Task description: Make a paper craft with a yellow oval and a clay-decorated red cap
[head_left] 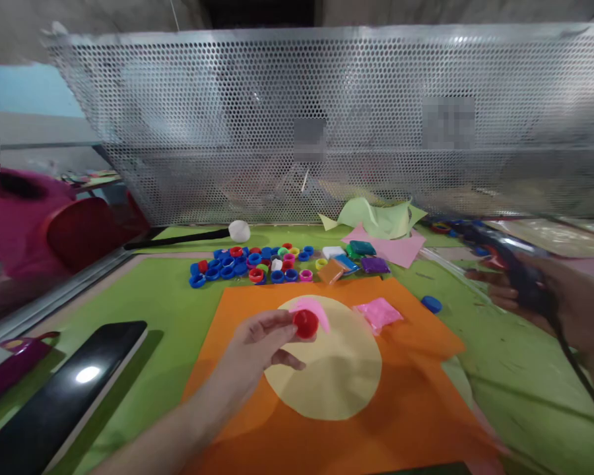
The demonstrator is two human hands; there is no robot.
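My left hand (pixel 264 343) pinches a red bottle cap (pixel 305 324) between thumb and fingers, its hollow side facing me. The cap is over the upper part of a pale yellow paper circle (pixel 336 376), close to a pink curved paper piece (pixel 317 310). Under the circle lies an orange sheet (pixel 228 396). Off to the right, my right hand (pixel 534 290) is wrapped round a dark glue gun (pixel 517 267), blurred by motion, with a cord hanging from it. The gun's nose points away to the left, toward the back of the table.
Several coloured bottle caps (pixel 242 264) cluster behind the orange sheet, beside small clay packets (pixel 346 264). A pink packet (pixel 379 315) and a blue cap (pixel 431 304) lie right. A phone (pixel 74 389) rests left. Crumpled green paper (pixel 376 218) sits before a perforated metal panel (pixel 277 132).
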